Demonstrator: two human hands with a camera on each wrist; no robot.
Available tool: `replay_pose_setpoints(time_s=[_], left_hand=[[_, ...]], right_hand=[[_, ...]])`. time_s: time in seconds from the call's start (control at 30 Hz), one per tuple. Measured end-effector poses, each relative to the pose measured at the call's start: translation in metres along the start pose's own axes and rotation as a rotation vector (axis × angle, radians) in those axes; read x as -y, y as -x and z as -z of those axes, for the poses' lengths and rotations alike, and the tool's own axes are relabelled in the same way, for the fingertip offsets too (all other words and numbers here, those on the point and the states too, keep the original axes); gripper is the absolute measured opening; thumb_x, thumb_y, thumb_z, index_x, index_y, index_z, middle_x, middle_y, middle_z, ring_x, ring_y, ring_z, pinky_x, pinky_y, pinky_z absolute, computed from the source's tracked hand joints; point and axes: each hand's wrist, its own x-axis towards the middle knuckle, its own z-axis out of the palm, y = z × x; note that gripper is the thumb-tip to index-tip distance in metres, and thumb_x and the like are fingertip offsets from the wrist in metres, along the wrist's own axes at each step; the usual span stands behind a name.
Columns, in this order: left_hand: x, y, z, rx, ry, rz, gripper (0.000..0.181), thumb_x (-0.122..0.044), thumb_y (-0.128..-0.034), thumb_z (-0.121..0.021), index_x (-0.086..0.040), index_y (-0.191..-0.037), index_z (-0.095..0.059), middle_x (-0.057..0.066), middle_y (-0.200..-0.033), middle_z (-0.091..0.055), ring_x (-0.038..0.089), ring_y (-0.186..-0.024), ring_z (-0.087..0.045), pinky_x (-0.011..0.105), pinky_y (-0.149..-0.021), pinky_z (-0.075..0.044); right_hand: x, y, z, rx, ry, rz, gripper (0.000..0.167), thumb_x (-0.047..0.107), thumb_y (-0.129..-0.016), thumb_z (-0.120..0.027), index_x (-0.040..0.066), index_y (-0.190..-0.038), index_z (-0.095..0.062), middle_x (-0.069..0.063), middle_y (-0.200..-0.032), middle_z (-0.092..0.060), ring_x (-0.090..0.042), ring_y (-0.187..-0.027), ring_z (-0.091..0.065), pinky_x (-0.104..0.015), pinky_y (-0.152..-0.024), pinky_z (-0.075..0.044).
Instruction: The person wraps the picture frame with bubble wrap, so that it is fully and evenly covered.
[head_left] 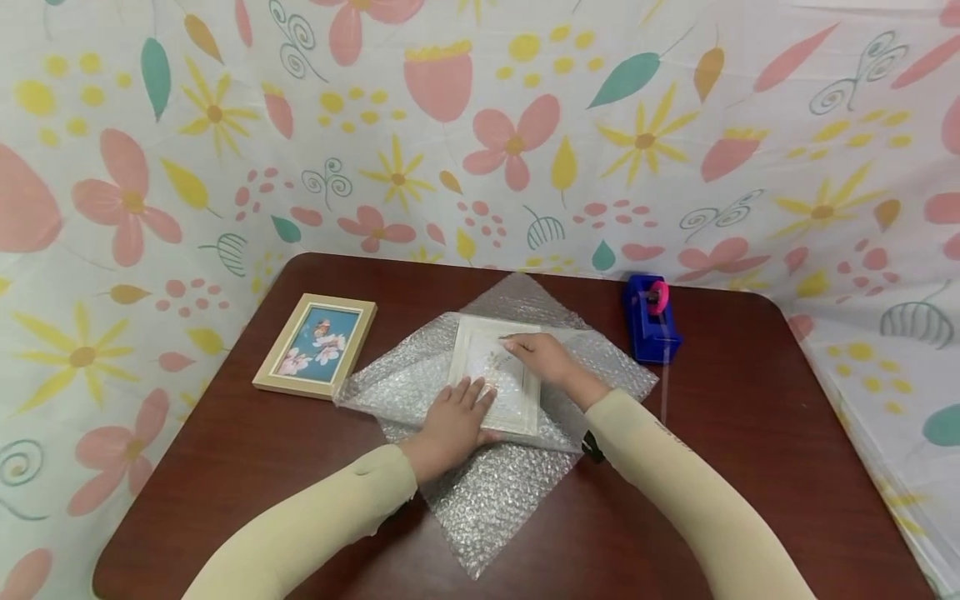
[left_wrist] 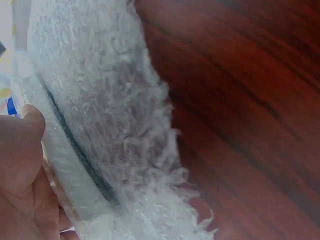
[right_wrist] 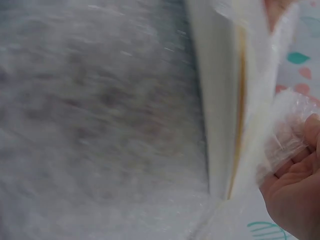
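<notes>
A white picture frame lies face up on a sheet of bubble wrap, with a fold of the clear wrap over part of its left side. My left hand rests on the frame's lower left with its fingers laid over the top. In the left wrist view its thumb lies by the frame's wrapped side edge. Above the frame's right half, my right hand pinches a corner of bubble wrap, as the right wrist view shows. The frame's pale side stands near that hand.
A second picture frame, beige with a blue flower picture, lies left of the wrap. At the back right stands a blue tape dispenser with a pink roll. The dark wooden table meets a flowered cloth behind.
</notes>
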Motion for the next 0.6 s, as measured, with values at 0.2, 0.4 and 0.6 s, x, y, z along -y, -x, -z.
replay_pose_setpoints(time_s=[0.2, 0.4, 0.6], left_hand=[[0.001, 0.002, 0.000, -0.021, 0.012, 0.002, 0.076, -0.063, -0.0987, -0.045, -0.017, -0.159, -0.040, 0.009, -0.166, -0.039, 0.027, -0.154, -0.038, 0.044, -0.123, -0.039], [-0.001, 0.002, 0.001, 0.000, 0.031, 0.006, 0.077, -0.063, -0.0980, -0.047, -0.016, -0.159, -0.040, 0.008, -0.166, -0.038, 0.026, -0.154, -0.038, 0.043, -0.123, -0.038], [0.002, 0.000, 0.002, -0.007, 0.030, -0.002, 0.077, -0.065, -0.0977, -0.048, -0.017, -0.158, -0.042, 0.007, -0.166, -0.039, 0.026, -0.154, -0.039, 0.044, -0.123, -0.039]], right_hand=[[-0.001, 0.003, -0.015, 0.010, 0.144, 0.064, 0.040, 0.023, -0.109, -0.048, 0.001, -0.140, -0.062, -0.019, -0.149, -0.056, -0.039, -0.143, -0.050, -0.056, -0.120, -0.040], [-0.009, 0.005, -0.028, 0.042, 0.332, 0.105, 0.041, 0.021, -0.107, -0.051, 0.004, -0.144, -0.059, -0.019, -0.153, -0.053, -0.042, -0.145, -0.047, -0.060, -0.120, -0.038], [-0.008, 0.008, -0.029, 0.049, 0.423, 0.142, 0.044, 0.020, -0.106, -0.052, 0.003, -0.147, -0.054, -0.019, -0.155, -0.051, -0.042, -0.145, -0.047, -0.060, -0.120, -0.037]])
